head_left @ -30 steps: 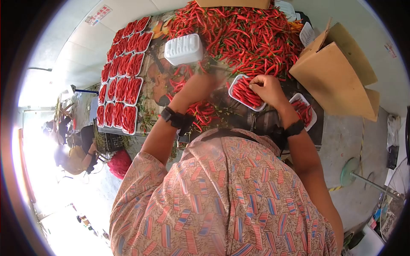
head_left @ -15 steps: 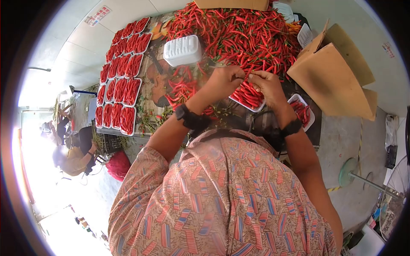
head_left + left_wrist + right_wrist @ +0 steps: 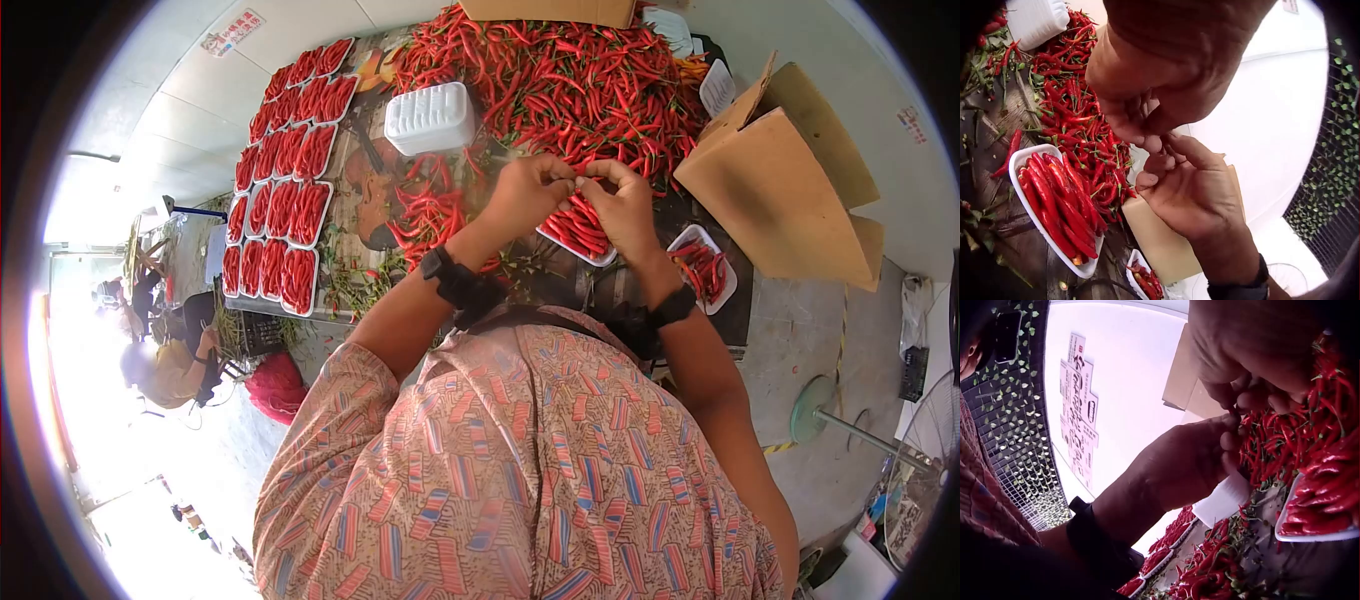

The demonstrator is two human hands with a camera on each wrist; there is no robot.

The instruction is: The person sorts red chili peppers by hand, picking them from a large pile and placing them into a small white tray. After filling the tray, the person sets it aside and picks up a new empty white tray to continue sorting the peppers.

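Both hands meet at the fingertips just above a white tray (image 3: 1088,270) heaped with red chili peppers (image 3: 580,228). My left hand (image 3: 525,195) pinches with thumb and curled fingers. Facing it, my right hand (image 3: 625,212) also pinches, its fingers bent toward the left hand's. A chili pepper seems to be held between them, mostly hidden by the fingers. Lower right of the right hand, a second white tray (image 3: 729,287) has fewer chilies in it. Behind the hands spreads a large pile of red chilies (image 3: 600,95) with green stems.
A stack of white trays (image 3: 430,118) stands left of the pile. Filled trays of chilies (image 3: 295,210) line the table's left side. Loose chilies (image 3: 428,212) and stem scraps (image 3: 355,285) lie near the left forearm. A cardboard box (image 3: 785,190) stands at the right.
The left hand has come from over the loose chilies on the left to meet the right hand above the tray. In the last half second both hands have stayed nearly in place.
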